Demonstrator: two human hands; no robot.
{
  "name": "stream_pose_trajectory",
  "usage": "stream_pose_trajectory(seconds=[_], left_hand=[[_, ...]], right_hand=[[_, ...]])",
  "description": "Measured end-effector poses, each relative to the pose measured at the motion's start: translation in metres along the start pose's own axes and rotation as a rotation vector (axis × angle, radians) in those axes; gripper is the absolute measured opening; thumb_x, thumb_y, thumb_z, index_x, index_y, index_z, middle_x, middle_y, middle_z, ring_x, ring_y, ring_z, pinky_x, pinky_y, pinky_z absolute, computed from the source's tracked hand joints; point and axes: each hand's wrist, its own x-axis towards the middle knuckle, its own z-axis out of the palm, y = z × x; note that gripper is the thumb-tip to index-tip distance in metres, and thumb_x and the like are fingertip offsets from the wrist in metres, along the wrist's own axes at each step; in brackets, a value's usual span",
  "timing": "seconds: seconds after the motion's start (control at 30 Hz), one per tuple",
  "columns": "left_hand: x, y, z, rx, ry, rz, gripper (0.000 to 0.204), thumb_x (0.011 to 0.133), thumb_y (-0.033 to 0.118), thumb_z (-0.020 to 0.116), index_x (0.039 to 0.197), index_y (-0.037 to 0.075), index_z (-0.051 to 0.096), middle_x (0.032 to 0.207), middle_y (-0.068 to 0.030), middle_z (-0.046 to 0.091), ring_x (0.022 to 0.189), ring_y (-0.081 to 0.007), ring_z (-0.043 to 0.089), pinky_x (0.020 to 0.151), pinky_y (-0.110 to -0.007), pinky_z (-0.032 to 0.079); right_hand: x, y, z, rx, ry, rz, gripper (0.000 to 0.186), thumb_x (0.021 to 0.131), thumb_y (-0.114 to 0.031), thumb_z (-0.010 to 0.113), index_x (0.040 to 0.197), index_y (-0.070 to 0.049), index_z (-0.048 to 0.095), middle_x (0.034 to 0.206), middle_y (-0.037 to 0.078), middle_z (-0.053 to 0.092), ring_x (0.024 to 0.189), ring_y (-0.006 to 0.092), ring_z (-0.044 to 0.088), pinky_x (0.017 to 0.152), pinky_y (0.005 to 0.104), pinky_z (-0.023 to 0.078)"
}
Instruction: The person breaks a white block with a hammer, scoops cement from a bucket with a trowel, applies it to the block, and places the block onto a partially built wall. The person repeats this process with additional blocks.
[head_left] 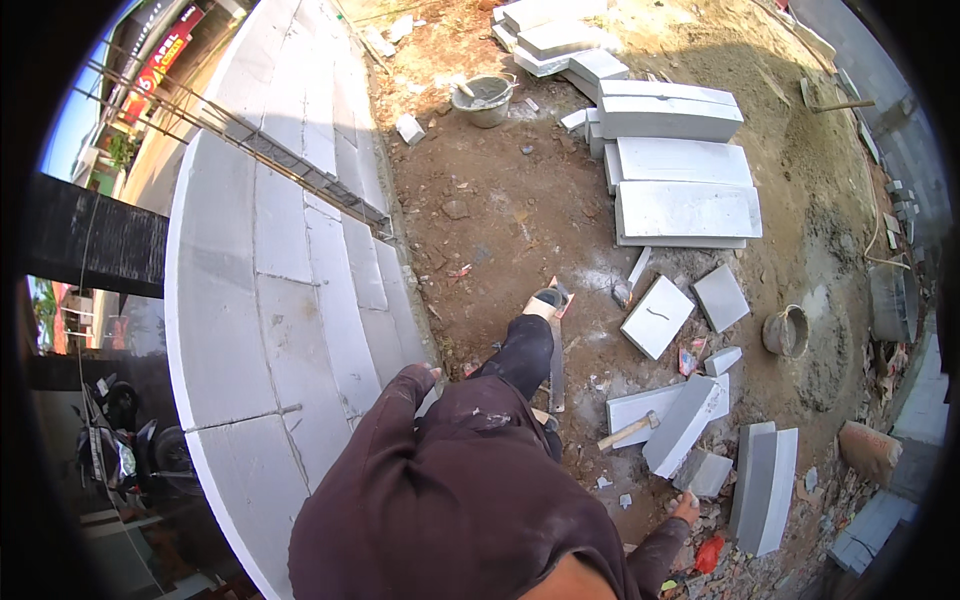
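Observation:
My right hand point(686, 509) reaches down at the lower right, its fingers bent against the near edge of a small grey block point(704, 472). That block lies between a slanting pale block point(684, 424) and two long blocks point(766, 488) set side by side. A hammer point(630, 430) with a wooden handle rests at the slanting block's left. My left hand point(429, 371) is beside the pale block wall point(300, 330); the sleeve and the angle hide most of its fingers. A long flat strip point(557, 368) lies on the ground beside my foot.
Stacked pale blocks point(690, 208) stand ahead, with loose blocks point(657, 316) nearer. A bucket of grey mix point(484, 100) sits farther off; another bucket point(786, 332) stands at the right. Thin rods point(270, 150) cross the wall. Rubble point(720, 575) covers the ground near my right hand.

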Motion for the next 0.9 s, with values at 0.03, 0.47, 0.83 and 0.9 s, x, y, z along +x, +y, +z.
stream_pose_trajectory(seconds=[0.03,0.47,0.83,0.9], left_hand=[[0.007,0.004,-0.005,-0.079,0.03,0.0,0.056,0.083,0.046,0.047,0.115,0.0,0.054,0.118,-0.0201,0.053,0.114,-0.032,0.047,0.096,-0.036,0.035],[0.183,0.027,-0.248,-0.172,0.143,-0.047,0.057,0.084,0.048,0.045,0.117,0.001,0.052,0.12,-0.0191,0.052,0.115,-0.0296,0.047,0.095,-0.037,0.037],[0.177,0.041,-0.409,-0.879,0.541,-0.129,0.054,0.082,0.043,0.052,0.117,0.002,0.051,0.116,-0.0195,0.055,0.107,-0.0303,0.053,0.09,-0.036,0.04],[0.191,0.021,-0.36,-0.977,0.408,-0.297,0.054,0.082,0.044,0.05,0.117,0.003,0.052,0.116,-0.0186,0.055,0.11,-0.0314,0.051,0.092,-0.037,0.038]], right_hand=[[-0.001,-0.017,0.02,-0.022,-0.02,-0.022,0.022,0.081,-0.03,0.06,0.085,-0.009,0.055,0.066,0.002,0.054,0.048,0.014,0.051,0.038,0.0258,0.038],[0.042,-0.065,0.346,-0.48,-0.34,0.056,0.042,0.079,-0.035,0.059,0.096,0.004,0.052,0.081,0.014,0.062,0.061,0.0273,0.059,0.049,0.0398,0.048],[0.067,-0.42,0.608,-0.46,-0.592,-0.095,0.029,0.08,-0.027,0.06,0.093,-0.002,0.054,0.078,0.013,0.059,0.047,0.0205,0.052,0.035,0.0312,0.039],[0.058,-0.472,0.654,-0.548,-0.643,-0.186,0.027,0.079,-0.026,0.06,0.088,-0.002,0.054,0.075,0.012,0.059,0.047,0.02,0.052,0.037,0.0308,0.039]])
